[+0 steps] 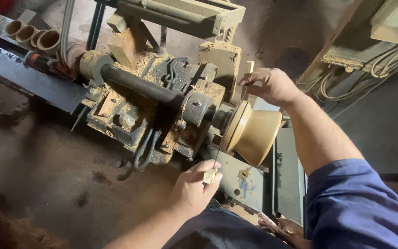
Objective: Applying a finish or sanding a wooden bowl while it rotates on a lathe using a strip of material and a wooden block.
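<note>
Clearly the biggest thing is the sawdust-caked lathe (153, 101), its dark shaft running to a pale wooden bowl (254, 133) mounted at the lathe's right end. That bowl already looks fully shaped and smooth, so the turning seems largely done; it has not come off the mount. Several finished wooden cups (33, 38) lie at the lathe's far left corner. A thin wire (230, 123) stretches across the bowl's rim. The right hand (270, 85) pinches the wire's upper wooden toggle, fingers closed; the left hand (192, 189) grips the lower toggle (210, 175) near the lathe's front edge.
</note>
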